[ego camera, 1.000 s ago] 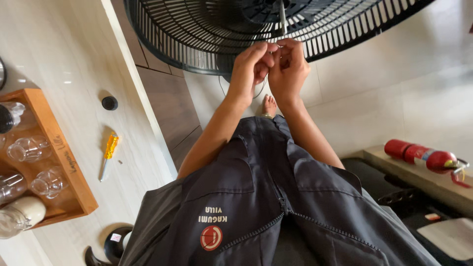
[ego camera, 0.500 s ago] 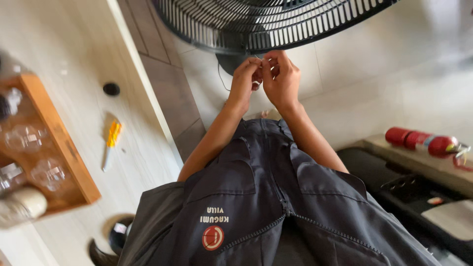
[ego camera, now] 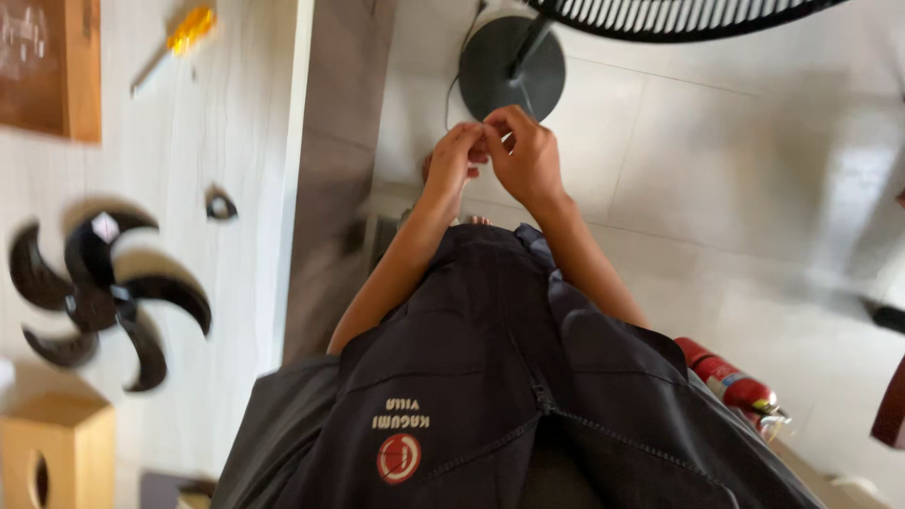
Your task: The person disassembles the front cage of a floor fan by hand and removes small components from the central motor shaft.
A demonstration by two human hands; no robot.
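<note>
**Hands meeting over the fan base, worktop edge close on the left**

The left hand point(ego camera: 454, 160) and right hand point(ego camera: 528, 155) are coming together fingertip to fingertip in front of the person's chest, pinching at something too small to make out. They are hovering just near of the round grey fan base point(ego camera: 512, 68) on the pale tiled floor point(ego camera: 754, 188). The black fan grille point(ego camera: 679, 17) is hanging at the far edge of view, above the hands. To the left, the long straight edge of the light worktop point(ego camera: 236, 283) is running near to far, close beside the left forearm. On it are lying a black fan blade point(ego camera: 108, 292), a small black cap point(ego camera: 221, 205), a yellow-handled screwdriver point(ego camera: 174, 42) and a wooden tray point(ego camera: 57, 66). To the right the floor is lying open; a red extinguisher point(ego camera: 731, 382) is resting near the right elbow.
</note>
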